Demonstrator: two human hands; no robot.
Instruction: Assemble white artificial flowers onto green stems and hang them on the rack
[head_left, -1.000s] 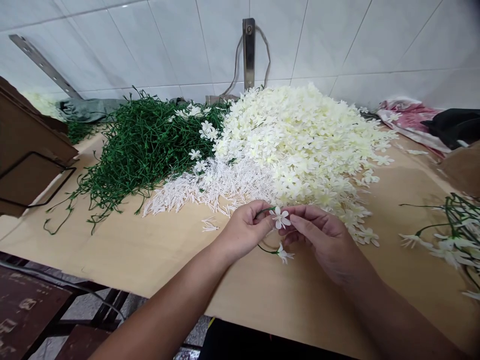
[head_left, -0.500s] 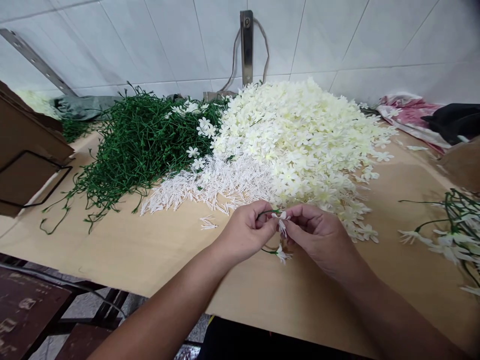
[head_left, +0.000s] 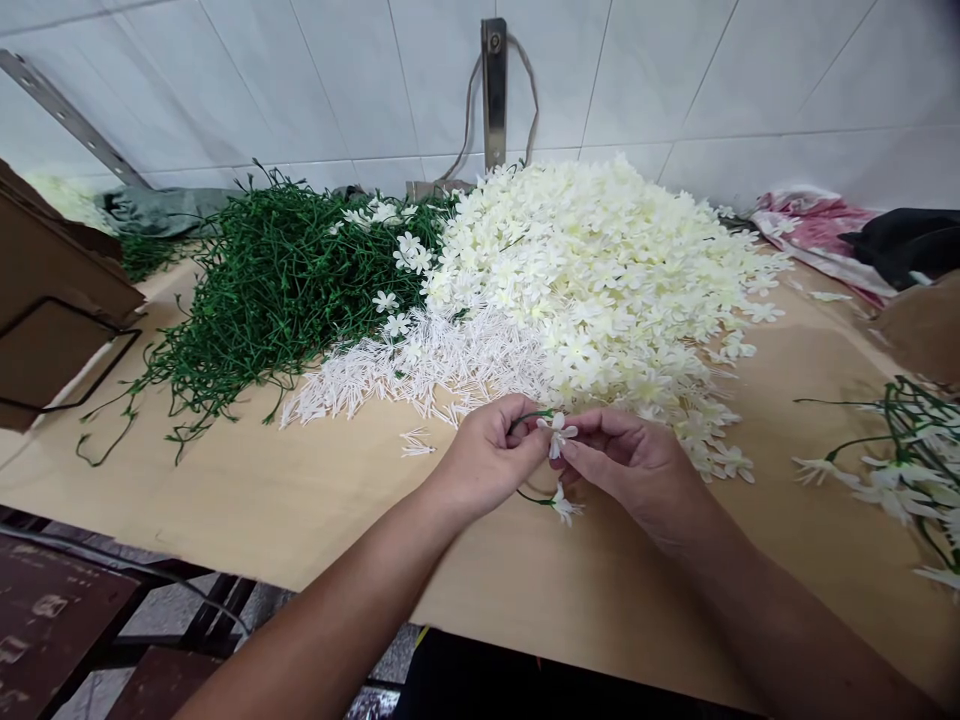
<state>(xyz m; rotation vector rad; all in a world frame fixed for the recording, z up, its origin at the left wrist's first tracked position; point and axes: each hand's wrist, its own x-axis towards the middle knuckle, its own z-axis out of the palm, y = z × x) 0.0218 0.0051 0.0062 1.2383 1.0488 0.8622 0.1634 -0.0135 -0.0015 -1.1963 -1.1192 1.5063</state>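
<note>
Now turned face-up again after tilting edgewise, the white blossom (head_left: 556, 432) sits on the green stem (head_left: 529, 415) pinched in my left hand (head_left: 487, 455), my right hand (head_left: 637, 465) pinching its base, before the blossom heap (head_left: 600, 270).

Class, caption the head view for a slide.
Left hand and right hand pinch a white flower on its green stem, before heaps of stems and cream flowers.

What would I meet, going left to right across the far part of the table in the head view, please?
Cardboard box → green stems → white flowers → pink cloth → black cloth.
</note>
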